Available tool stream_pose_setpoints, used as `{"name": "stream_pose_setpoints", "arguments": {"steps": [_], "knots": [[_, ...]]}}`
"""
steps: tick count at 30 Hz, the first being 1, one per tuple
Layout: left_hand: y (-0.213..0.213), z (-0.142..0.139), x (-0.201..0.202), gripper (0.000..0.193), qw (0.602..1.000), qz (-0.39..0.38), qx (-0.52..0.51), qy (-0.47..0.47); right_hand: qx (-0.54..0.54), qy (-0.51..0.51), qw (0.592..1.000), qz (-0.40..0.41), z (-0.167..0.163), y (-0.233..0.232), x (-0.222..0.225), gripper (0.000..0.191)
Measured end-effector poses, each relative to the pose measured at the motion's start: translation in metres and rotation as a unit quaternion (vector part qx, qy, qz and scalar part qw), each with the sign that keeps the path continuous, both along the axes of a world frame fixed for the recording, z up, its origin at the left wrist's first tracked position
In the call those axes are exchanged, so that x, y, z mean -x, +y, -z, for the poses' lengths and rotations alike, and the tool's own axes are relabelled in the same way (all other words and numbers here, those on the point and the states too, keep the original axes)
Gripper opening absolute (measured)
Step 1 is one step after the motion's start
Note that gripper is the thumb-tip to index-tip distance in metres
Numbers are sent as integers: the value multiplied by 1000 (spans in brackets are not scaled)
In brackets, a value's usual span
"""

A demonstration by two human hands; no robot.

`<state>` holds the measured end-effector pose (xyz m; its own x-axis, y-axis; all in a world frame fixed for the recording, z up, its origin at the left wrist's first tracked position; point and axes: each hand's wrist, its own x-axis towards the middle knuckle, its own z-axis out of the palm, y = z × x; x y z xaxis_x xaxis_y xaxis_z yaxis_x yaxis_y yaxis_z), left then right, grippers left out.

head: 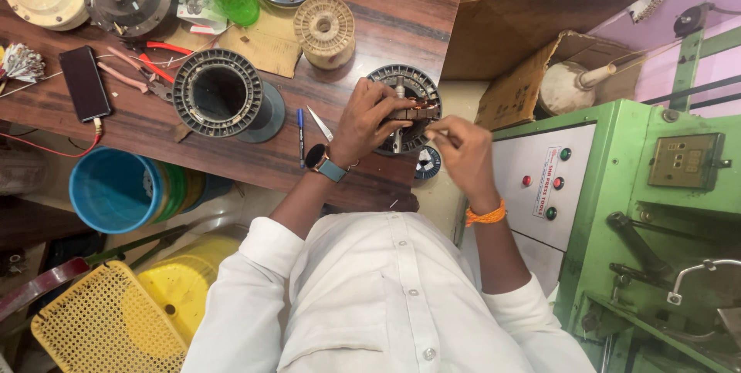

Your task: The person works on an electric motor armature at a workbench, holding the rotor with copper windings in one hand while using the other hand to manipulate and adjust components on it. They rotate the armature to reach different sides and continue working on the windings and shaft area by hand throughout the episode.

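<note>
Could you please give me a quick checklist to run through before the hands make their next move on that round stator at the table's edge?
1. Left hand steadies the stator: ok, fingers rest on its top.
2. Right hand has a grip on something thin beside the stator: cannot tell what.
3. Stator fully on the wooden table: not ok, it sits at the corner edge.
4. Scissors within reach: ok, lying beside the left hand.
5. Copper windings seated in slots: cannot tell.

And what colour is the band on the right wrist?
Orange; the band on the right hand shows best in the head view.
</note>
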<state>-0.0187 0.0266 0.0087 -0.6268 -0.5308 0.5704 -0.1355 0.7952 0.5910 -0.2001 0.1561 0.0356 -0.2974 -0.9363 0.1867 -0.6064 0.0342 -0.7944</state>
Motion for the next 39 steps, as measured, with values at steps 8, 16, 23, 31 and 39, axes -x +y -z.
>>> {"name": "stream_pose_setpoints", "arguments": {"steps": [8, 16, 23, 31, 39], "knots": [[15, 9, -6, 30, 966, -50, 242, 71, 65, 57, 994, -73, 4, 8, -30, 9], [41, 20, 13, 17, 973, -195, 87, 92, 59, 73, 993, -75, -33, 2, -15, 8], [55, 15, 19, 16, 966, -236, -1, 108, 52, 70, 992, -93, -43, -49, -12, 10], [54, 12, 16, 19, 968, -235, -8, 90, -18, 31, 994, -100, -44, -71, -12, 11], [51, 3, 11, 31, 974, -221, 27, 53, -41, 10, 998, -42, -32, -70, 5, 11]]}}
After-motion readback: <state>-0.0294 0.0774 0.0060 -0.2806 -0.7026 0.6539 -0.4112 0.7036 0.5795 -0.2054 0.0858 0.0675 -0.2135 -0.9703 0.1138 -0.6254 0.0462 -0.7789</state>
